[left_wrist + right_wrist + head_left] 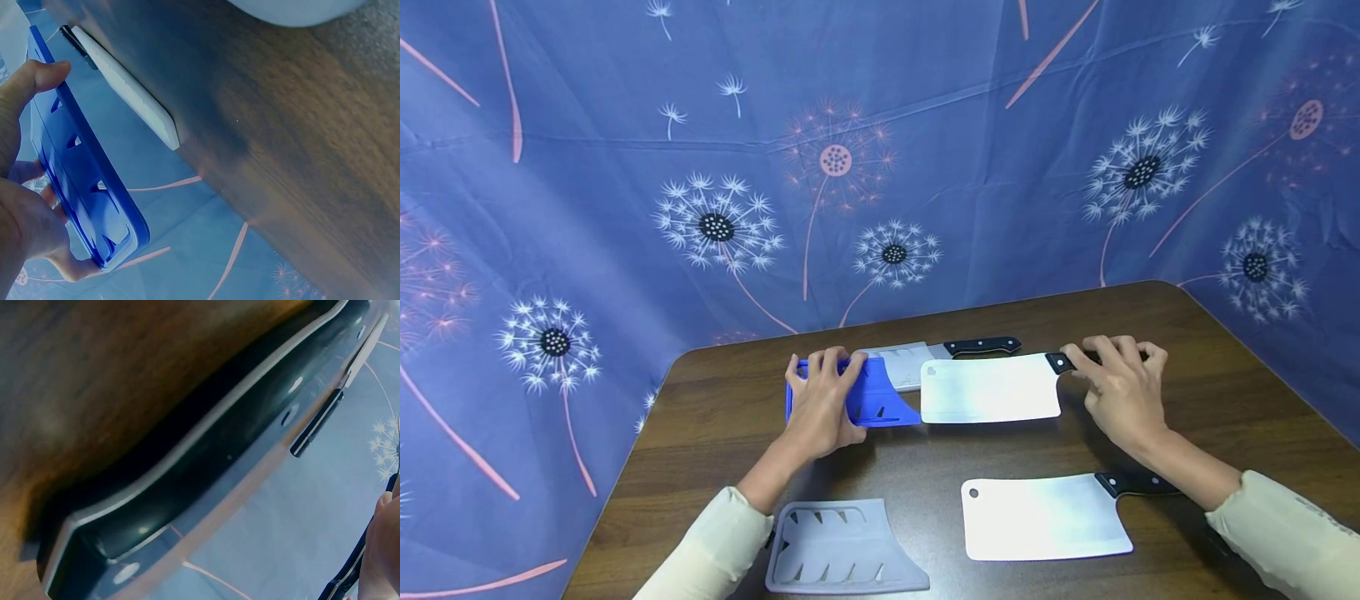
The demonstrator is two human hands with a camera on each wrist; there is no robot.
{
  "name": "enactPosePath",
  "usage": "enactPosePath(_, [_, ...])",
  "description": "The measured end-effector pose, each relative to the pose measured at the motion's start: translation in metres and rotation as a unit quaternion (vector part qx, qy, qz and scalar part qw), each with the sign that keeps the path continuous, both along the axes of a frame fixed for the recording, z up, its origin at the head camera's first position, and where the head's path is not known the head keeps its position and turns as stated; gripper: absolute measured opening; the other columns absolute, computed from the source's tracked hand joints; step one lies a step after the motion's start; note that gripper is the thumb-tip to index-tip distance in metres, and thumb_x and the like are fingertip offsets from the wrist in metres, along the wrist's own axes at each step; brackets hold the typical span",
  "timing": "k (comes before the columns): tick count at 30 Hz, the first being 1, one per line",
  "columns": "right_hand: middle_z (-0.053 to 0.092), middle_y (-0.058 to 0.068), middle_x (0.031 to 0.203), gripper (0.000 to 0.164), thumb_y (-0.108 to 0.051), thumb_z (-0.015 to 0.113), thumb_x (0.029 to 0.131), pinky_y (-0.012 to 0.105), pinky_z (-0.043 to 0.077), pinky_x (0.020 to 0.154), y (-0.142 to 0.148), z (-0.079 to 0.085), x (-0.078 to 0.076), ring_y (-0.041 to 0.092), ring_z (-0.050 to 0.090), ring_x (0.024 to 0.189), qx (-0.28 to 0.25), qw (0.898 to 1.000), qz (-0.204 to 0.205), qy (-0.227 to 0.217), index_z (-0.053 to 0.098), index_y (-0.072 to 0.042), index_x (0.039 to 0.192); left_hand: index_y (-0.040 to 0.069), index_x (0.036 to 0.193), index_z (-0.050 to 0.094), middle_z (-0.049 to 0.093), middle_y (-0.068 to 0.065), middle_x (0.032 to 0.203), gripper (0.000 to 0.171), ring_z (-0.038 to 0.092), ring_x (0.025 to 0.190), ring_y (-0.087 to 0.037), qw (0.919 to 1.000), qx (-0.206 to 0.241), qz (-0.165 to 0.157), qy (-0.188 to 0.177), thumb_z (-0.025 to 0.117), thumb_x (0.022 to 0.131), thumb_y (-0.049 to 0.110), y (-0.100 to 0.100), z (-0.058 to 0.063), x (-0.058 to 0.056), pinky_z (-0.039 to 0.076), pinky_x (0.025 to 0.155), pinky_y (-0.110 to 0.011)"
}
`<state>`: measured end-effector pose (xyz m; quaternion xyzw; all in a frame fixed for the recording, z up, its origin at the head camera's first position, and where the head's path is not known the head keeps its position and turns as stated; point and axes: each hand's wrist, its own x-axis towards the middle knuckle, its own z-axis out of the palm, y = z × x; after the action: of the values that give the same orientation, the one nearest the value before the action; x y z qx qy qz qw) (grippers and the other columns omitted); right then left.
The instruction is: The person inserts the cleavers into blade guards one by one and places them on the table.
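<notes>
My left hand (pixel 823 404) grips a blue plastic blade cover (pixel 880 396) above the table, thumb on one long edge and fingers on the other. Slots run along the cover's edge in the left wrist view. My right hand (pixel 1123 392) holds a cleaver (pixel 988 390) by its black handle, partly hidden by the fingers. The wide blade points left, its front end right at the cover's flared end. Only a bit of that hand and the handle (pixel 356 565) shows in the right wrist view.
Behind the held pieces lies a knife with a black handle (pixel 981 346), its blade partly in a whitish cover (pixel 898 362). Nearer me, a grey blade cover (pixel 842 550) lies at left and a second cleaver (pixel 1045 518) at right, under my right forearm. A blue patterned cloth (pixel 985 183) hangs behind the wooden table (pixel 700 450).
</notes>
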<state>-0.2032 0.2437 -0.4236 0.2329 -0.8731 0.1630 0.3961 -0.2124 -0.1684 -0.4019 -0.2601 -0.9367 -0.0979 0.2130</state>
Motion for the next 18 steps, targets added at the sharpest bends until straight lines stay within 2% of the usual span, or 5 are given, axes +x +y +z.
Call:
enactPosePath(7, [0.055, 0.021, 0.101, 0.072, 0.025, 0.059, 0.053, 0.069, 0.023, 0.083, -0.0022, 0.001, 0.0, 0.044, 0.046, 0.093, 0.003, 1.0, -0.001, 0.003, 0.064, -0.008, 0.116, 0.017, 0.138, 0.048, 0.043, -0.013, 0.127, 0.106, 0.038, 0.117, -0.038, 0.9999, -0.013, 0.009, 0.0, 0.09, 0.043, 0.036, -0.0018, 0.0009, 0.0003, 0.012, 0.095, -0.076])
enactPosePath(18, [0.054, 0.022, 0.101, 0.07, 0.026, 0.062, 0.054, 0.069, 0.021, 0.083, -0.001, -0.0041, 0.0043, 0.045, 0.045, 0.093, -0.001, 1.0, -0.003, 0.002, 0.064, -0.007, 0.116, 0.017, 0.139, 0.048, 0.043, -0.014, 0.127, 0.107, 0.038, 0.117, -0.037, 0.9998, -0.006, 0.019, -0.009, 0.09, 0.043, 0.037, -0.0014, -0.0016, 0.0003, 0.013, 0.095, -0.076])
